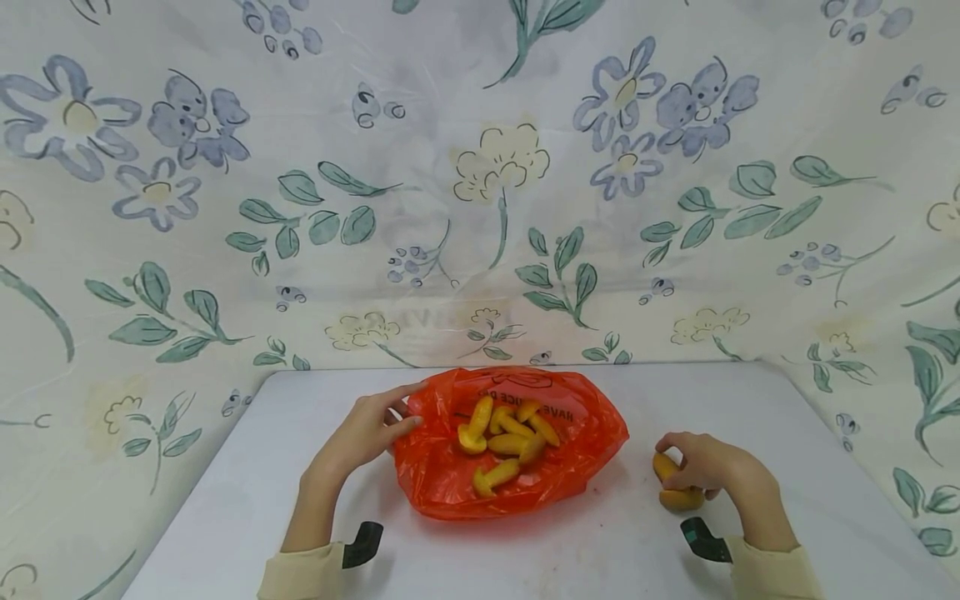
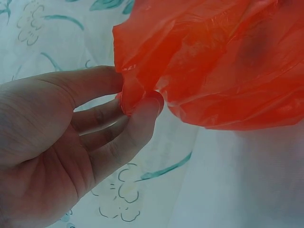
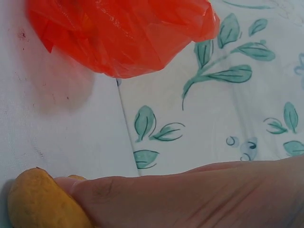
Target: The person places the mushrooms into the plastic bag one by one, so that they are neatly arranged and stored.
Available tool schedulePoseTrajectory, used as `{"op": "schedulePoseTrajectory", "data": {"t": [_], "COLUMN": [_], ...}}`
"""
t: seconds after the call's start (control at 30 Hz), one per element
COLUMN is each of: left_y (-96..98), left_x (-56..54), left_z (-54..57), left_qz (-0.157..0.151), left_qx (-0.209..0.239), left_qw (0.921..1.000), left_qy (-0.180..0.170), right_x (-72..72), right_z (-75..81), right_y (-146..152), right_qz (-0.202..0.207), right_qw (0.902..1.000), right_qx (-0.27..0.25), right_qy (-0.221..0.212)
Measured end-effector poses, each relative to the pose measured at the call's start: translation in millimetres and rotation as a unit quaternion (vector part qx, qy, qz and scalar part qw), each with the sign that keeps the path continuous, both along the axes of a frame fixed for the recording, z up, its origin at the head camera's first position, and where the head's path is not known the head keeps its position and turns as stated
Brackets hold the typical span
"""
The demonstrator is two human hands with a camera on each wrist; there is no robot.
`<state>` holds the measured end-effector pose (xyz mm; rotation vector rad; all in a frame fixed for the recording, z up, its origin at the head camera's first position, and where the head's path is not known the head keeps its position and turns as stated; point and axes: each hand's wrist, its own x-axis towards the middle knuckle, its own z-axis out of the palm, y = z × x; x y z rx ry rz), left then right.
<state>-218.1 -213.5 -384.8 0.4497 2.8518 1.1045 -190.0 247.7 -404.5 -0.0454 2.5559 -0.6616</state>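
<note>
A thin red plastic bag [image 1: 427, 492] with dark printed lettering lies with its mouth spread, and several yellow mushrooms [image 1: 508, 444] rest inside it. My left hand [image 1: 367, 429] pinches the left edge of the bag; the left wrist view shows the red film [image 2: 135, 90] between thumb and fingers. Off to the bag's right, my right hand [image 1: 705, 462] holds a yellow mushroom [image 1: 681, 500] at the tabletop, fingers curled over it. In the right wrist view the mushroom's rounded yellow part [image 3: 42, 202] shows beside the thumb, and the fingers are mostly hidden.
The white tabletop [image 1: 570, 558] spreads beneath everything. A floral-patterned cloth [image 1: 480, 250] hangs behind it and continues at both sides. Small dark specks mark the table near the bag. A black curved piece sits at each wrist by the cream sleeves.
</note>
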Motion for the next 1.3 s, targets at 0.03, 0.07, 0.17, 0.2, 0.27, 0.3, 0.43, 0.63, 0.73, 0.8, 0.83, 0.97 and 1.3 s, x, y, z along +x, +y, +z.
{"op": "schedulePoseTrajectory", "data": {"t": [0.03,0.07,0.17,0.2,0.27,0.3,0.43,0.63,0.73,0.8,0.83,0.97,1.3], "left_y": [0.1,0.3,0.6,0.6,0.7,0.8,1.0,1.2,1.3,1.5,1.5,1.9,2.4], "left_x": [0.2,0.4,0.9,1.0,1.0,1.0,0.8,0.1,-0.3,-0.5,-0.6,-0.6,-0.6], "left_z": [0.0,0.1,0.6,0.7,0.9,0.9,0.9,0.6,0.4,0.3,0.3,0.5,-0.3], "left_qz": [0.000,0.000,0.001,0.001,0.002,0.002,0.002,0.003,0.004,0.004,0.005,0.004,0.008], "left_qx": [0.000,0.000,0.000,0.000,-0.001,-0.002,-0.003,-0.005,-0.005,-0.005,-0.006,-0.009,-0.010], "left_qw": [1.0000,1.0000,1.0000,1.0000,1.0000,1.0000,1.0000,1.0000,1.0000,1.0000,1.0000,1.0000,0.9999], "left_qy": [0.000,-0.001,-0.003,-0.003,-0.003,-0.004,-0.004,-0.003,-0.003,-0.004,-0.004,-0.001,-0.006], "right_x": [0.0,0.0,0.2,0.2,0.4,0.4,0.9,1.4,1.4,1.5,1.6,2.0,-1.4], "right_z": [-0.3,-0.5,-0.8,-0.9,-1.0,-1.0,-1.0,0.3,1.3,1.8,2.1,3.5,7.8], "right_y": [0.0,0.0,-0.3,-0.3,-0.3,-0.3,0.2,0.7,1.1,1.6,1.8,2.5,4.1], "right_qz": [0.000,0.000,-0.002,-0.002,-0.002,-0.001,0.001,0.004,0.006,0.007,0.008,0.007,0.009], "right_qw": [1.0000,1.0000,1.0000,1.0000,1.0000,1.0000,1.0000,1.0000,1.0000,1.0000,0.9999,0.9999,0.9987], "right_qx": [-0.001,-0.002,-0.004,-0.005,-0.005,-0.005,-0.006,-0.007,-0.007,-0.007,-0.007,-0.009,-0.002], "right_qy": [-0.001,-0.001,-0.004,-0.004,-0.005,-0.006,-0.006,-0.004,-0.002,0.000,0.001,0.007,0.050]}}
